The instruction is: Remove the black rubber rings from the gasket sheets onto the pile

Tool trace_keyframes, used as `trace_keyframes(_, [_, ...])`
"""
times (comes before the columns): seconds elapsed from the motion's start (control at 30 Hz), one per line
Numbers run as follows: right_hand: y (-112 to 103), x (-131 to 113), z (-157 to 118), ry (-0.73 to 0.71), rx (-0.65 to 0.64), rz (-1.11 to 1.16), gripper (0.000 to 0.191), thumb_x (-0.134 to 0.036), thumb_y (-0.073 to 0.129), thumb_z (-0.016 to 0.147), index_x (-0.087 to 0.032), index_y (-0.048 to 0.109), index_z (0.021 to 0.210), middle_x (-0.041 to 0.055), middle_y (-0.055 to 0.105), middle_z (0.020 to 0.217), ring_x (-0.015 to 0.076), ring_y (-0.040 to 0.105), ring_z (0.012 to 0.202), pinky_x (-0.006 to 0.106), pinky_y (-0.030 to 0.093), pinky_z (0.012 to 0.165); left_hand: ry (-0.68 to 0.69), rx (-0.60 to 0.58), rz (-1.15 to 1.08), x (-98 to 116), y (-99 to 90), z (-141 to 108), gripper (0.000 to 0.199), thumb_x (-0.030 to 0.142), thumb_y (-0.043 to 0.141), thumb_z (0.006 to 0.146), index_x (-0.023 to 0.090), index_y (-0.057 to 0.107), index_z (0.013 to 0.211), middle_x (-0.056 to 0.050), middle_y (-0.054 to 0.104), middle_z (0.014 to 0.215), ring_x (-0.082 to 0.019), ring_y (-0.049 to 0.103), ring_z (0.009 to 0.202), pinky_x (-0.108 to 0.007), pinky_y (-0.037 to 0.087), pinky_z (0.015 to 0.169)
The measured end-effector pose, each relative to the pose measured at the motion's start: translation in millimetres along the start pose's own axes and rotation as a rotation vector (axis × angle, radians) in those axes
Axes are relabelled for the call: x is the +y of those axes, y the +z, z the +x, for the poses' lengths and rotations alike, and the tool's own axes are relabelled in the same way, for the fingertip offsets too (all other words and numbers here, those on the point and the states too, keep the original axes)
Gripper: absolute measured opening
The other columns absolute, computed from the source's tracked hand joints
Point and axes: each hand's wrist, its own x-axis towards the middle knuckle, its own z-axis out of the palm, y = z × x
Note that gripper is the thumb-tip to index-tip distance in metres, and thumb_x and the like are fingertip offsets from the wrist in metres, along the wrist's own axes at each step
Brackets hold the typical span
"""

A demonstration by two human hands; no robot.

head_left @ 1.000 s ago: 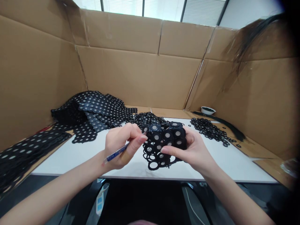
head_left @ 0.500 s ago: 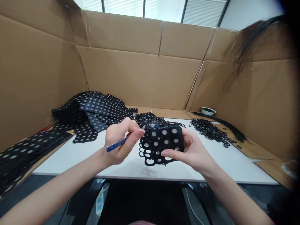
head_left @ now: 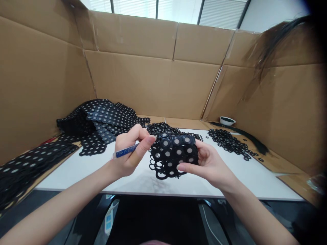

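Observation:
In my left hand (head_left: 131, 149) is a slim blue-labelled tool (head_left: 125, 151), its label end lying across the palm. Thumb and index finger are pinched at the upper left edge of a black piece made of joined rings (head_left: 170, 153); the tool's tip is too small to make out. My right hand (head_left: 211, 163) grips that piece by its right side, thumb in front and the other fingers behind. The piece hangs above the white table (head_left: 122, 183), with loose ring loops along its lower left edge.
Black dotted ring fabric (head_left: 109, 115) is heaped at the back left, with a flat stack (head_left: 33, 165) nearer. Black rings (head_left: 230, 141) lie scattered at right, near a white bowl (head_left: 227, 120) and black strands (head_left: 245, 134). Cardboard walls (head_left: 153, 81) surround the table.
The ring piece has tilted and shifted slightly left. My left hand has moved a little up and left, and its tool lies at a flatter angle.

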Motion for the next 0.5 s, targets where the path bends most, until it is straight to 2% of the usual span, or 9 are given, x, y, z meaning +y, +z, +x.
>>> trace_keyframes(0.17, [-4.3,6.0,0.2,-0.018,-0.013,-0.011,0.039,-0.019,0.079,0.070,-0.020,0.064,0.106,0.0032,0.070,0.093,0.0185,0.068,0.086,0.029,0.058,0.074,-0.042,0.020,-0.044,-2.1,0.0,-1.2,0.018,0.023,0.053,0.090,0.014,0.048,0.075,0.000,0.054,0.062,-0.006,0.049,0.056,-0.019,0.036,0.050])
trace_keyframes(0.33, [-6.4,9.0,1.1,-0.019,-0.014,0.003,0.037,-0.016,0.079,0.069,-0.021,0.065,0.104,0.0016,0.070,0.091,0.0160,0.066,0.083,0.026,0.056,0.074,-0.053,0.027,-0.063,0.2,0.7,0.6,0.020,0.023,0.053,0.090,0.013,0.049,0.074,0.000,0.055,0.063,-0.006,0.049,0.056,-0.018,0.036,0.051])
trace_keyframes(0.5, [-8.7,11.8,2.5,0.010,-0.002,0.018,0.022,-0.019,0.079,0.069,-0.019,0.067,0.087,0.0007,0.069,0.083,0.0149,0.065,0.075,0.027,0.055,0.070,-0.084,0.042,-0.119,3.2,2.4,2.5,0.020,0.023,0.053,0.091,0.013,0.049,0.074,0.000,0.055,0.062,-0.006,0.052,0.057,-0.019,0.039,0.052])
